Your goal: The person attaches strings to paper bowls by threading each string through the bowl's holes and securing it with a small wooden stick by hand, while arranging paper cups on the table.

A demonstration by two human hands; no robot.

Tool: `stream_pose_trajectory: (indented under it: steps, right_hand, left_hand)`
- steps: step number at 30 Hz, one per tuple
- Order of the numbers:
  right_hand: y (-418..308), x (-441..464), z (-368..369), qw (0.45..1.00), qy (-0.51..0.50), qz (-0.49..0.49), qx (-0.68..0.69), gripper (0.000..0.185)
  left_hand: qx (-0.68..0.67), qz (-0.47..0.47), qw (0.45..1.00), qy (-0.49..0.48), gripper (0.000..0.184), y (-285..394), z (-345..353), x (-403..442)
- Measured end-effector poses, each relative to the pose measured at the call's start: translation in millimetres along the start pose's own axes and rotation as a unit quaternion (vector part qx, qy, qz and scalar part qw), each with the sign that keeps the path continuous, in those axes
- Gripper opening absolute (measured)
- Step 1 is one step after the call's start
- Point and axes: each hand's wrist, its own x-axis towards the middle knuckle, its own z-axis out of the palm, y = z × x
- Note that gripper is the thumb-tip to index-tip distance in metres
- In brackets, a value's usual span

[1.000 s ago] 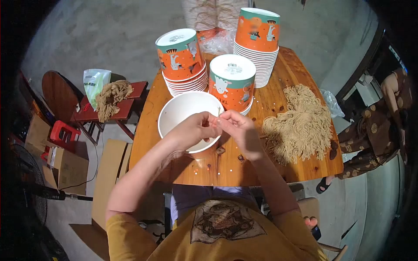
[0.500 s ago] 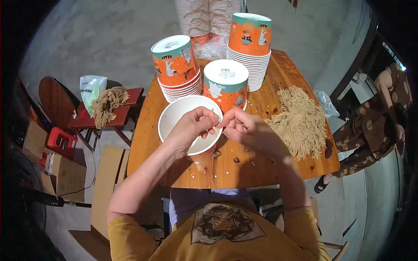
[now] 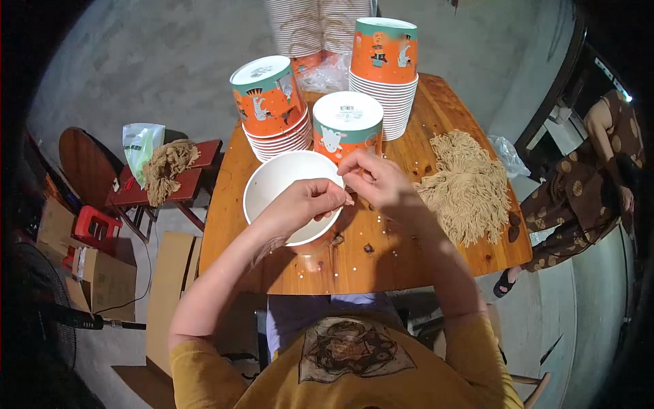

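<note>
Both raised: left hand (image 3: 303, 206) pinched narrow over tub (image 3: 274, 178), right hand (image 3: 375, 178) curled, grip unclear.

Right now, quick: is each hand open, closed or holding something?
Left hand: closed in a pinch; anything held can't be told.
Right hand: curled; whether fully closed or holding anything can't be told.

the left hand (image 3: 305, 204) is over the right side of an upright white tub (image 3: 269, 178); the right hand (image 3: 375, 181) is just beside the left, its fingers bent. anything between the fingertips is too small to tell. upturned orange tubs (image 3: 347, 114) stand just beyond. tan strands (image 3: 470, 194) lie on the wooden table (image 3: 402, 276), near a person (image 3: 579, 198) at far right.
</note>
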Motion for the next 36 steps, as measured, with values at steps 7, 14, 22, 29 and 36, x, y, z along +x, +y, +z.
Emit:
stream_pose_trajectory:
  steps: [7,14,22,29,36]
  right_hand:
    - [4,-34,14,0.996,0.07,0.043,-0.045,0.011]
    - [7,-39,23,0.976,0.122,-0.039,-0.176,0.015]
    - [-14,-45,42,0.989,0.113,0.026,-0.091,0.01]
    - [-4,-49,41,0.992,0.12,-0.021,-0.035,0.007]
    - [3,-46,28,0.98,0.136,0.143,0.028,0.008]
  left_hand:
    - [-0.023,-0.026,0.999,0.026,0.018,4,1,4]
    - [-0.002,-0.036,0.999,0.014,0.016,4,1,6]
    - [-0.15,-0.082,0.985,-0.012,0.012,8,-1,4]
    - [-0.2,-0.136,0.97,0.016,0.019,17,1,-1]
    - [-0.169,-0.075,0.983,-0.002,0.019,9,3,3]
